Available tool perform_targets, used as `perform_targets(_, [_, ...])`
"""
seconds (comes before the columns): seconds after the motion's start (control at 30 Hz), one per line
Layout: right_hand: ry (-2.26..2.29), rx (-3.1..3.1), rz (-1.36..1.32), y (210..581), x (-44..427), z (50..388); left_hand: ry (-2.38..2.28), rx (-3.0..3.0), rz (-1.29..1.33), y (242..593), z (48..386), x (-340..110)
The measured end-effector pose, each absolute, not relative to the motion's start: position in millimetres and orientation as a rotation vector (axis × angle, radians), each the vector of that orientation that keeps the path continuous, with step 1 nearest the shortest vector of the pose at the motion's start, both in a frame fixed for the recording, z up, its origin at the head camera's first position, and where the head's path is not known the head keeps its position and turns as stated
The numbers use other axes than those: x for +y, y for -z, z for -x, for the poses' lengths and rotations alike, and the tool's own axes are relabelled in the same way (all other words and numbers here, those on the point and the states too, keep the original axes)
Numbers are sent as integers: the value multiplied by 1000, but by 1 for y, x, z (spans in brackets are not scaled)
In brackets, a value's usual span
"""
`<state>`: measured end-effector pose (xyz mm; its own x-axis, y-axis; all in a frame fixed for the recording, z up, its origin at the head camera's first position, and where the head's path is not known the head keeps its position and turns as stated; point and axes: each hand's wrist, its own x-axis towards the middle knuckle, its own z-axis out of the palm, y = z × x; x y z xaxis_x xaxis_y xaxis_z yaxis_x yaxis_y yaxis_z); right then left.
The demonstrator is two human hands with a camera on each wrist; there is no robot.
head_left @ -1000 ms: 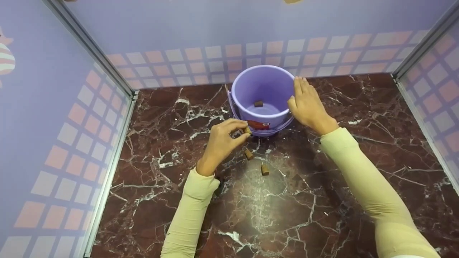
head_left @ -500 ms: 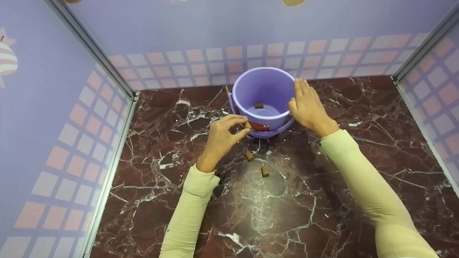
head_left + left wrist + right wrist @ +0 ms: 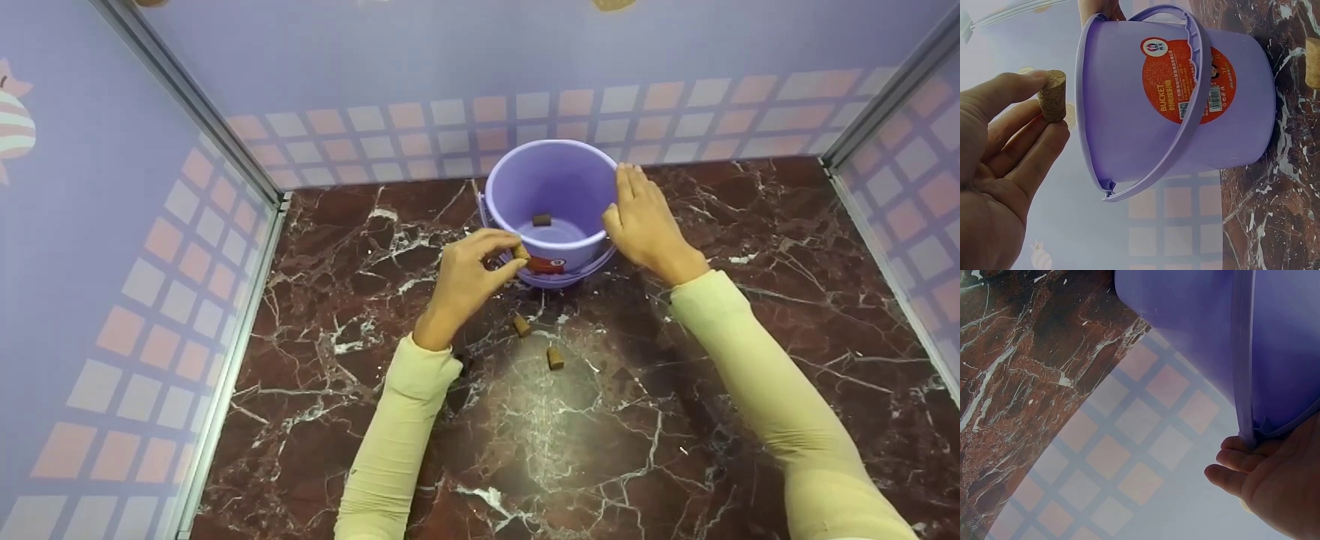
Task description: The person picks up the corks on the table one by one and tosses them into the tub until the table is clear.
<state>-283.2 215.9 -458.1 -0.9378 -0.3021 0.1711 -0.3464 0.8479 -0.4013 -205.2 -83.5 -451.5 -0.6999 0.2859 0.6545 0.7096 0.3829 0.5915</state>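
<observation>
My left hand (image 3: 469, 281) pinches a cork stopper (image 3: 1052, 97) between thumb and fingertips, just outside the front left rim of the purple bucket (image 3: 555, 246). The cork is tapered and sits at about rim height. My right hand (image 3: 651, 225) rests against the bucket's right rim with its fingers fairly straight; in the right wrist view they touch the spot where the handle (image 3: 1244, 354) joins. One brown cork (image 3: 541, 220) lies on the bucket's floor. Two more corks, one nearer the bucket (image 3: 521, 325) and one nearer me (image 3: 555, 358), lie on the tabletop in front.
The dark red marbled tabletop (image 3: 585, 450) spreads around the bucket. A lilac back wall (image 3: 420, 67) with pink and white squares stands close behind it. Side panels with metal edge strips (image 3: 232, 330) bound the surface left and right.
My left hand has risen slightly along the bucket's front left side with the cork. The right hand stays at the rim, and the other corks lie where they were.
</observation>
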Motion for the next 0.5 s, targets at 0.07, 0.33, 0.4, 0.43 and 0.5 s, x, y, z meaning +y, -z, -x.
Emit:
perform_targets(0.07, [-663, -2914, -517, 458, 216, 284, 1280, -2201, 854, 450, 207, -83])
perform_targets(0.33, [-666, -2914, -514, 459, 216, 283, 1321, -2246, 798, 444, 212, -80])
perform_targets(0.4, [-672, -2918, -510, 460, 216, 283, 1346, -2237, 781, 443, 213, -79])
perform_targets(0.43, [-676, -2918, -508, 460, 216, 283, 1357, -2234, 772, 442, 214, -78])
perform_targets(0.5, [-682, -2916, -507, 459, 216, 283, 1366, -2228, 759, 440, 216, -77])
